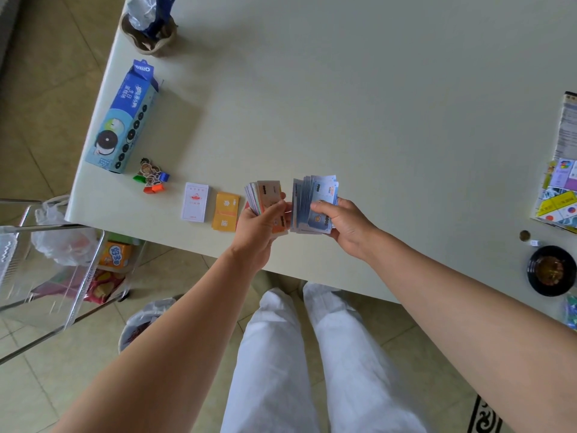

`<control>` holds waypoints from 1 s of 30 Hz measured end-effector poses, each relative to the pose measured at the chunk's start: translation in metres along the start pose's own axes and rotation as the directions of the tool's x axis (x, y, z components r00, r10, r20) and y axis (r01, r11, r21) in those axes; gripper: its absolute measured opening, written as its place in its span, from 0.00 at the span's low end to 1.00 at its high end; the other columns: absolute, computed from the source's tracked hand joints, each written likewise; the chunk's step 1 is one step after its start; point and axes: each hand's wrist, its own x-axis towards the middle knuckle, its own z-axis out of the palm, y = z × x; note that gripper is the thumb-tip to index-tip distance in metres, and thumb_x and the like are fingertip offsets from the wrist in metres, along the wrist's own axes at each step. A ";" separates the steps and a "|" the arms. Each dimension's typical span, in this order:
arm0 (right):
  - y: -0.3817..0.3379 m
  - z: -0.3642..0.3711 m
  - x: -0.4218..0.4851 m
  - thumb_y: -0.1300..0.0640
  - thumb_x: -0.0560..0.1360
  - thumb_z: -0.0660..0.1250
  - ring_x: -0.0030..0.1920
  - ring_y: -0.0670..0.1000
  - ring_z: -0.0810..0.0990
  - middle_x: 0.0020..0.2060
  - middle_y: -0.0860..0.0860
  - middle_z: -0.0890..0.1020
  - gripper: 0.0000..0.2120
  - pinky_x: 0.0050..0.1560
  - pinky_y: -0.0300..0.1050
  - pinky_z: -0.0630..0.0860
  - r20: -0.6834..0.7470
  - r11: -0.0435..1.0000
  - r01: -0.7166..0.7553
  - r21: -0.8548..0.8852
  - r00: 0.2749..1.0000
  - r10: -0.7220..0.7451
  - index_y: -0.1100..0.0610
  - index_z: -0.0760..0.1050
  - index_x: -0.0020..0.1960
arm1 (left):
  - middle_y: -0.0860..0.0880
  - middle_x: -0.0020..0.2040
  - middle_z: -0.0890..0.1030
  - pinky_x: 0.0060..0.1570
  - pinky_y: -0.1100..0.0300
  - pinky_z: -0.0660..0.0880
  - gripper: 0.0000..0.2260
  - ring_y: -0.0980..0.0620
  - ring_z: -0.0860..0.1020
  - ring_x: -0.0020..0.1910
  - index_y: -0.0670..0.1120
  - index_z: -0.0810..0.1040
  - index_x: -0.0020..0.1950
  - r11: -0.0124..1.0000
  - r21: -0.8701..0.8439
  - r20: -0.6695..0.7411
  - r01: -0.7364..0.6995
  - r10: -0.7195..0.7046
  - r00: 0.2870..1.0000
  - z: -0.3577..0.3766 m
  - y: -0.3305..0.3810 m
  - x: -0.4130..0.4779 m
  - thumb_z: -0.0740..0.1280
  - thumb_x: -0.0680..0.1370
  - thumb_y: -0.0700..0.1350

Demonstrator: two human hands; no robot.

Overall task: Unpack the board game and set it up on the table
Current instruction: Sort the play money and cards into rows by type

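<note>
My left hand (261, 225) grips a stack of mixed play-money notes (265, 195) with an orange-brown note on top, held above the pale table (343, 104) near its front edge. Beside it, my right hand (342, 221) holds a fanned stack of blue play-money notes (315, 201). Left of my hands lie a white card deck (195, 206) and an orange card deck (225, 211). Further left sits a small heap of cardboard player pawns (150, 178) in coloured stands. The folded-out game board (560, 189) lies at the table's right edge.
A blue Oreo box (125, 118) lies at the left edge, with a basket of bags (150, 26) behind it. A dark ashtray (551, 270), a coin (525, 235) and a small die (535, 242) sit at right. A clear trolley (53, 270) with snacks stands left of the table.
</note>
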 end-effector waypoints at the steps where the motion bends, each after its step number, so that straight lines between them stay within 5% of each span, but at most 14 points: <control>1: 0.001 -0.001 0.000 0.62 0.78 0.62 0.41 0.47 0.81 0.41 0.49 0.83 0.07 0.40 0.37 0.77 0.008 1.000 -0.009 -0.018 1.000 0.009 0.52 0.75 0.50 | 0.50 0.39 0.83 0.39 0.62 0.78 0.07 0.56 0.82 0.37 0.45 0.77 0.53 1.000 0.017 0.003 -0.001 0.001 1.000 0.000 0.000 0.000 0.66 0.78 0.37; 6: 0.007 0.000 -0.002 0.62 0.80 0.60 0.47 0.49 0.80 0.47 0.51 0.81 0.08 0.48 0.41 0.76 0.102 0.996 -0.034 -0.085 0.994 0.042 0.54 0.73 0.56 | 0.47 0.43 0.82 0.46 0.58 0.78 0.07 0.52 0.81 0.41 0.47 0.78 0.50 0.983 0.180 0.009 -0.022 0.021 1.000 0.004 -0.005 0.003 0.68 0.77 0.36; 9: 0.009 -0.005 0.001 0.61 0.79 0.60 0.48 0.50 0.80 0.47 0.51 0.81 0.07 0.47 0.40 0.75 0.058 0.968 0.045 -0.247 0.998 -0.032 0.55 0.73 0.56 | 0.48 0.37 0.78 0.39 0.61 0.74 0.06 0.53 0.74 0.34 0.46 0.78 0.47 0.974 0.222 -0.050 -0.035 0.047 0.998 0.004 -0.007 0.007 0.67 0.76 0.35; 11: 0.012 -0.012 0.008 0.60 0.77 0.61 0.44 0.52 0.78 0.44 0.52 0.79 0.04 0.42 0.41 0.72 -0.031 0.844 0.132 -0.520 0.985 -0.172 0.57 0.73 0.52 | 0.49 0.35 0.75 0.35 0.63 0.69 0.05 0.54 0.70 0.32 0.46 0.78 0.46 0.969 0.245 -0.088 -0.039 0.062 0.994 0.002 -0.010 0.013 0.66 0.77 0.37; 15: 0.019 -0.026 0.033 0.62 0.74 0.65 0.41 0.53 0.73 0.43 0.53 0.75 0.05 0.37 0.43 0.64 0.013 0.388 0.213 -0.897 0.889 -0.458 0.55 0.70 0.43 | 0.49 0.35 0.68 0.37 0.60 0.64 0.06 0.53 0.64 0.34 0.48 0.72 0.43 0.908 0.415 -0.062 -0.053 0.086 0.994 -0.003 -0.021 0.036 0.65 0.76 0.37; 19: 0.025 -0.027 0.061 0.65 0.71 0.65 0.47 0.53 0.74 0.45 0.52 0.76 0.06 0.39 0.42 0.62 0.121 0.169 0.244 -0.955 0.841 -0.527 0.58 0.75 0.46 | 0.51 0.33 0.65 0.27 0.66 0.62 0.10 0.55 0.62 0.30 0.45 0.66 0.43 0.804 0.583 -0.032 -0.114 0.163 0.986 0.003 -0.036 0.064 0.66 0.73 0.35; 22: 0.036 -0.028 0.086 0.66 0.71 0.65 0.49 0.57 0.75 0.45 0.55 0.76 0.07 0.40 0.44 0.62 0.168 0.053 0.234 -0.971 0.819 -0.548 0.59 0.75 0.47 | 0.53 0.34 0.68 0.29 0.64 0.64 0.11 0.56 0.65 0.30 0.46 0.69 0.48 0.706 0.684 -0.002 -0.181 0.250 0.968 0.009 -0.052 0.089 0.68 0.72 0.38; 30: 0.065 -0.040 0.117 0.67 0.63 0.70 0.39 0.60 0.78 0.37 0.57 0.76 0.09 0.34 0.45 0.66 0.207 0.028 0.271 -0.962 0.793 -0.572 0.60 0.76 0.41 | 0.52 0.32 0.71 0.25 0.67 0.61 0.07 0.57 0.66 0.27 0.41 0.75 0.49 0.551 0.774 0.114 -0.312 0.364 0.924 0.002 -0.078 0.121 0.68 0.72 0.38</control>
